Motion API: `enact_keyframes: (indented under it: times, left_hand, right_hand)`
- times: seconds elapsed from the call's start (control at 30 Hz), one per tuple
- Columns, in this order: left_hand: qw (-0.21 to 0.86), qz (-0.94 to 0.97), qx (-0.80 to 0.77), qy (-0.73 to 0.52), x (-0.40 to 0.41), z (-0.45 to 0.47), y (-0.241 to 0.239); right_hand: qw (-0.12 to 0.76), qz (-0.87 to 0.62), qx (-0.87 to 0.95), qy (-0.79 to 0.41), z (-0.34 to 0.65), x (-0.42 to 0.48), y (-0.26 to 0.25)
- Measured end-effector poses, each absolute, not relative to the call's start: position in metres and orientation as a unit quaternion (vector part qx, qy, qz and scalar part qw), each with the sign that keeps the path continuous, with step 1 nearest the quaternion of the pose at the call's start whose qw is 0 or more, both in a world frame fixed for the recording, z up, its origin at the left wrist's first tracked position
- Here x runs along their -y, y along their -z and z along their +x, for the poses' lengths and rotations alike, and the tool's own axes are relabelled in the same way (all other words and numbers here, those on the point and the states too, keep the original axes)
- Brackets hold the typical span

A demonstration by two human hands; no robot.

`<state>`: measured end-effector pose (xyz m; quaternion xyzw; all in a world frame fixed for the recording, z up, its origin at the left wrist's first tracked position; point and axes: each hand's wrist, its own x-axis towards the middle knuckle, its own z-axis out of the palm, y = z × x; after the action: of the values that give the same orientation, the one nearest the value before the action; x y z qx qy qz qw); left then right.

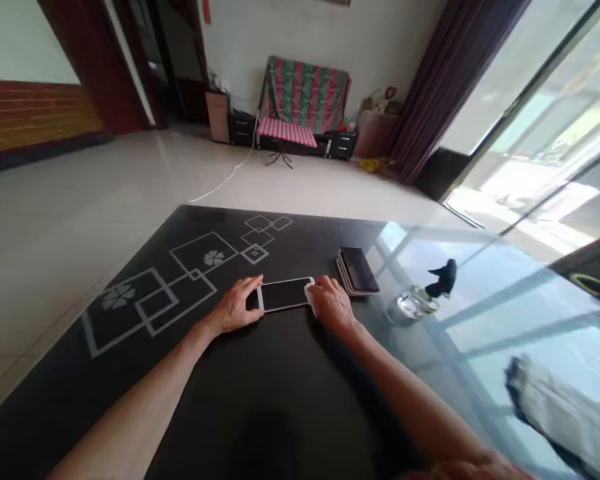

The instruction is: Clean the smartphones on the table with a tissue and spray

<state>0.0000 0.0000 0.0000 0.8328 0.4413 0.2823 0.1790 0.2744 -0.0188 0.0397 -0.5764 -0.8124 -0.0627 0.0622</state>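
A white-framed smartphone with a dark screen lies sideways on the black table. My left hand grips its left end, thumb at the near edge and fingers at the far edge. At the phone's right end, my right hand is closed on a small white tissue pressed against the phone. Just beyond my right hand sits a stack of phones, a dark screen on top. Farther right is a clear spray bottle with a black trigger head.
The glossy table carries grey square and flower patterns and reflects the window. A grey-white cloth lies at its right side. Beyond, a white cord runs over the floor to a small striped-topped table before a cloth-covered object.
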Motion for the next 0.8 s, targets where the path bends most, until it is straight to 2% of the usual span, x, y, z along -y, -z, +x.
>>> enact_keyframes:
  times: [0.23, 0.53, 0.8]
  left_hand:
    - [0.18, 0.83, -0.436, -0.297, 0.0, 0.0, 0.001]
    - [0.173, 0.834, -0.432, -0.297, -0.001, 0.0, 0.003]
    - [0.16, 0.841, -0.42, -0.301, -0.002, 0.0, 0.002]
  right_hand:
    - [0.035, -0.593, 0.801, 0.08, 0.257, -0.005, -0.039]
    - [0.108, -0.494, 0.861, 0.044, 0.286, 0.03, -0.032]
    - [0.159, -0.425, 0.89, 0.044, 0.282, 0.023, -0.023]
